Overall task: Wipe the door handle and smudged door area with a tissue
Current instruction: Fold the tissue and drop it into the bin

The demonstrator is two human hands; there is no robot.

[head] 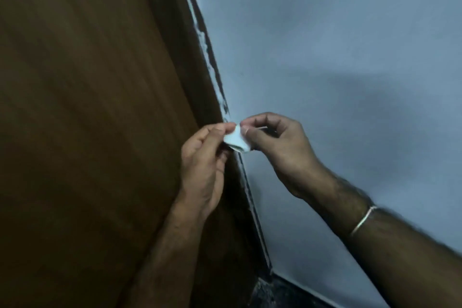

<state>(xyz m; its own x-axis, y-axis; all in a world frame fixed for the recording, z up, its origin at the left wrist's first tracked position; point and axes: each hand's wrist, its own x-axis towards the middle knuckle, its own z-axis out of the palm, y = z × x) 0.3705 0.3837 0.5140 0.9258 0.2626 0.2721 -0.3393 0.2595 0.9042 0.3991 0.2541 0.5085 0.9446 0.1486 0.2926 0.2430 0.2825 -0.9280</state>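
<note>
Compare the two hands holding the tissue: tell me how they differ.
The right hand has a thin bangle on its arm; the left hand has none. The left hand sits in front of the brown door, the right hand in front of the blue wall. The left forearm rises steeply; the right comes in diagonally. Both pinch the small folded tissue with thumb and fingertips.

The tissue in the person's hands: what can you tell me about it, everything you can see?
The tissue is a small, white, soft-looking piece of paper, folded or bunched into a compact wad with a rolled lower edge. It is held in the air between both hands: the left hand pinches its left side, the right hand its upper right corner. It sits just in front of the seam where the brown wooden door meets the blue-grey wall. Whether it touches the door is unclear.
</note>
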